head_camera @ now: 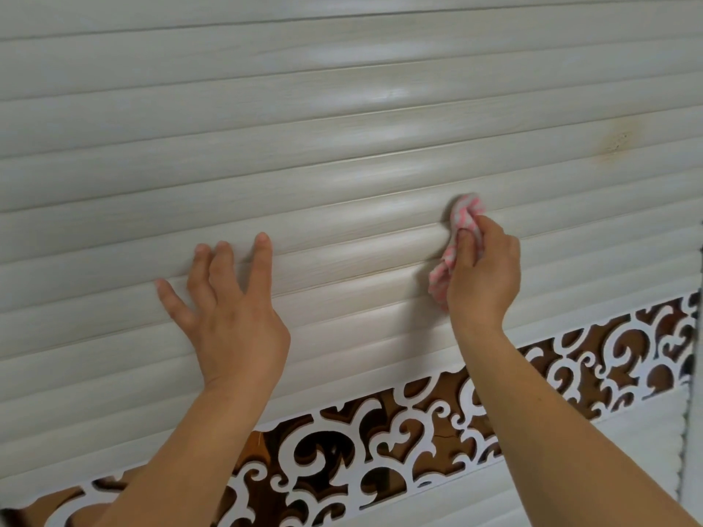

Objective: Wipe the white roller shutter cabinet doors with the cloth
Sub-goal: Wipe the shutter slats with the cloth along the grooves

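The white roller shutter door [304,127] fills the view with slightly tilted horizontal slats. My right hand [485,271] grips a bunched pink-and-white cloth [462,218] and holds it against a slat right of centre. The cloth's lower end [439,283] hangs out below my fingers. My left hand [228,306] lies flat on the slats to the left, fingers spread and straight, holding nothing.
A brownish stain [618,142] marks the slats at the upper right. Below the hands runs a band of white scrollwork over a brown mirrored strip [418,424]. The door's right edge [690,374] stands at the far right.
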